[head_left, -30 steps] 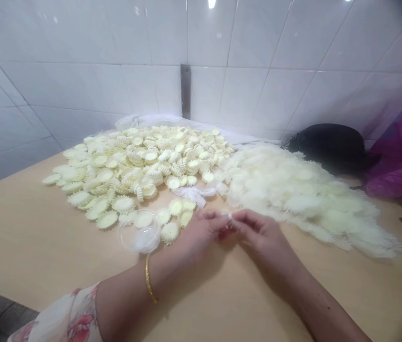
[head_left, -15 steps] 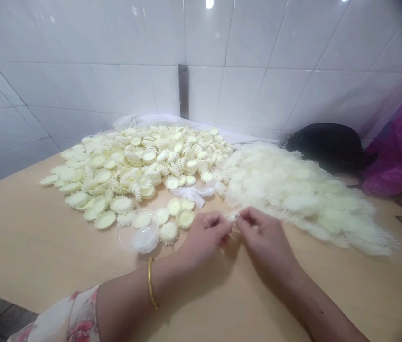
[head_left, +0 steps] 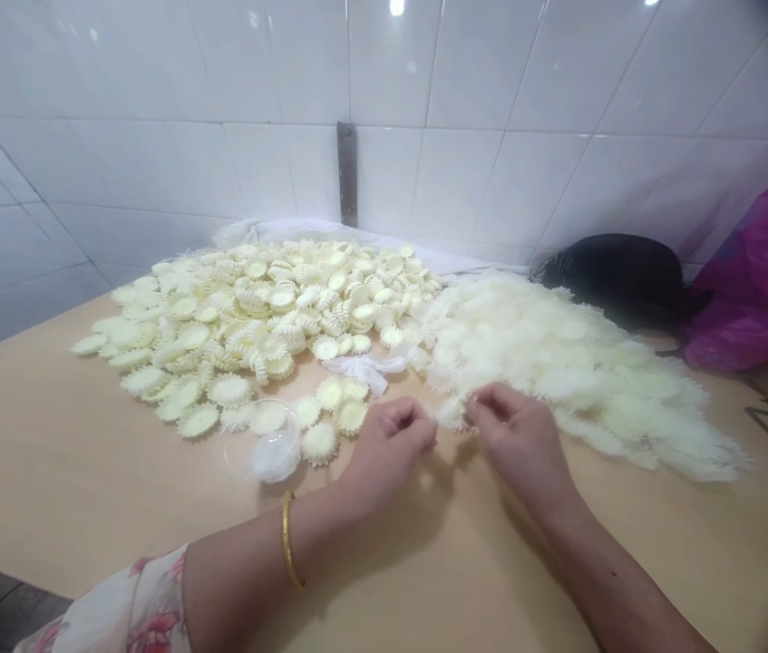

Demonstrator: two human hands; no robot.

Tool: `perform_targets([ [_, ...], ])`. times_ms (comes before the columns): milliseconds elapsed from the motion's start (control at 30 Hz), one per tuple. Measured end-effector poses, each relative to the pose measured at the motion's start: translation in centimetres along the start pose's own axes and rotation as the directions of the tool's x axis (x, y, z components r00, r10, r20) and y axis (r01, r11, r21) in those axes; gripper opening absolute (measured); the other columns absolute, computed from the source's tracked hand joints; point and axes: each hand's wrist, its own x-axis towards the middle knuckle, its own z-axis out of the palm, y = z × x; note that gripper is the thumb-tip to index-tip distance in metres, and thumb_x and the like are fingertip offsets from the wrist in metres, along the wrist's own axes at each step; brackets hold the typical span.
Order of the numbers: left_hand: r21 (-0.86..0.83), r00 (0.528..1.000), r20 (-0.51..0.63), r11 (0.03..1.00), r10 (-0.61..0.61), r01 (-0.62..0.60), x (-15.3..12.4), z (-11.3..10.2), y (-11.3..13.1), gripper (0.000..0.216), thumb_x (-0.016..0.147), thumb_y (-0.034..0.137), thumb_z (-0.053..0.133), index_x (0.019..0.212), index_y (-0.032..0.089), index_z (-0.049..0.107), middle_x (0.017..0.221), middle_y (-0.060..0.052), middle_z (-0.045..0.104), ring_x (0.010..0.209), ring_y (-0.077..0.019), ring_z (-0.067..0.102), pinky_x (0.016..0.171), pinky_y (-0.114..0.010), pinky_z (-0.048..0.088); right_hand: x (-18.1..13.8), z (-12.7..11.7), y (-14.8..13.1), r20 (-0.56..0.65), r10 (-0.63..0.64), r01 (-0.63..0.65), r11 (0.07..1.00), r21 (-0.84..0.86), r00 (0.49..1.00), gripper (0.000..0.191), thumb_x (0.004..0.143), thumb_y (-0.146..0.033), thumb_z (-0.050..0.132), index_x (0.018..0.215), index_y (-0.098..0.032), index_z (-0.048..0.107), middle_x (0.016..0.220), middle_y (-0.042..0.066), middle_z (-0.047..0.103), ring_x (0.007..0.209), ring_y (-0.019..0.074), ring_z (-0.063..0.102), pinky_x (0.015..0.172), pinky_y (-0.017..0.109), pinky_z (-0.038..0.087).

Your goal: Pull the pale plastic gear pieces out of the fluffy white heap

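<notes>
My left hand [head_left: 390,453] is closed in a pinch just above the table; what lies between its fingertips is too small to make out. A short gap away, my right hand [head_left: 520,444] also pinches. At its fingertips is a pale frilly piece [head_left: 450,414]; whether it is gripped or lies behind them, I cannot tell. Left of my hands spreads a heap of cream scalloped discs [head_left: 281,299], with several loose discs [head_left: 320,443] near my left wrist. A pile of sheer, whitish frilly pieces [head_left: 547,363] lies beyond my right hand.
A clear round spool-like ring with white material [head_left: 275,455] sits on the table [head_left: 84,453] by the discs. A strip of white cloth [head_left: 366,370] lies between the heaps. Behind them are a black object [head_left: 618,277], a magenta bag [head_left: 757,281] and a tiled wall [head_left: 471,82].
My hands, which met around a small whitish piece, have moved apart. The right hand has shifted right and slightly up; the left has barely moved.
</notes>
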Motion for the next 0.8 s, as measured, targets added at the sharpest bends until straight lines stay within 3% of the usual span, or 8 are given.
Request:
perform_targets([
  [200,-0.057,0.998,-0.013,0.996,-0.063,0.062,0.1,-0.2,-0.3,0.018,0.069,0.016,0.052,0.051,0.016,0.050,0.052,0.000,0.051,0.055,-0.0102,0.048,0.059,-0.025,0.037,-0.1,0.0,-0.2,0.043,-0.009,0.008,1.000,0.018,0.999,0.019,0.074,-0.028,0.049,0.058,-0.019,0.049,0.056,0.000,0.055,0.058,0.0163,0.052,0.052,0.026,0.036],
  [433,-0.187,0.992,-0.033,0.976,-0.118,0.110,0.2,-0.3,-0.2,0.030,0.074,0.045,0.055,0.063,0.018,0.051,0.060,-0.001,0.053,0.054,-0.0102,0.049,0.059,-0.027,0.040,-0.9,0.2,-0.6,0.036,-0.072,0.071,0.997,0.026,0.997,0.021,0.078,-0.029,0.049,0.059,-0.020,0.047,0.055,-0.001,0.051,0.056,0.0141,0.049,0.051,0.024,0.036],
  [567,-0.227,0.990,0.011,0.964,-0.143,0.141,-0.1,0.0,0.3,0.030,0.071,0.044,0.060,0.062,0.016,0.053,0.060,-0.001,0.053,0.052,-0.0091,0.047,0.057,-0.027,0.039,-1.3,0.7,-0.4,0.054,-0.103,0.103,0.995,0.005,0.993,0.016,0.078,-0.027,0.050,0.063,-0.020,0.049,0.056,-0.002,0.053,0.053,0.0130,0.049,0.048,0.022,0.035],
  [700,-0.421,0.979,0.084,0.884,-0.187,0.205,-0.4,0.6,0.5,0.025,0.068,0.035,0.066,0.063,0.015,0.051,0.055,0.002,0.048,0.050,-0.0069,0.043,0.055,-0.024,0.038,-1.6,1.0,-0.6,0.139,-0.132,0.125,0.990,0.062,0.981,0.012,0.078,-0.024,0.049,0.068,-0.020,0.051,0.060,-0.002,0.060,0.056,0.0137,0.054,0.052,0.022,0.039],
  [800,-0.475,0.974,0.074,0.851,-0.213,0.222,-0.3,0.8,0.4,0.024,0.066,0.028,0.067,0.060,0.015,0.048,0.050,0.004,0.043,0.048,-0.0064,0.040,0.050,-0.021,0.034,-1.8,1.3,-0.8,0.208,-0.130,0.109,0.988,0.111,0.969,0.011,0.080,-0.024,0.046,0.070,-0.020,0.050,0.063,-0.001,0.061,0.058,0.0145,0.057,0.053,0.023,0.041],
])
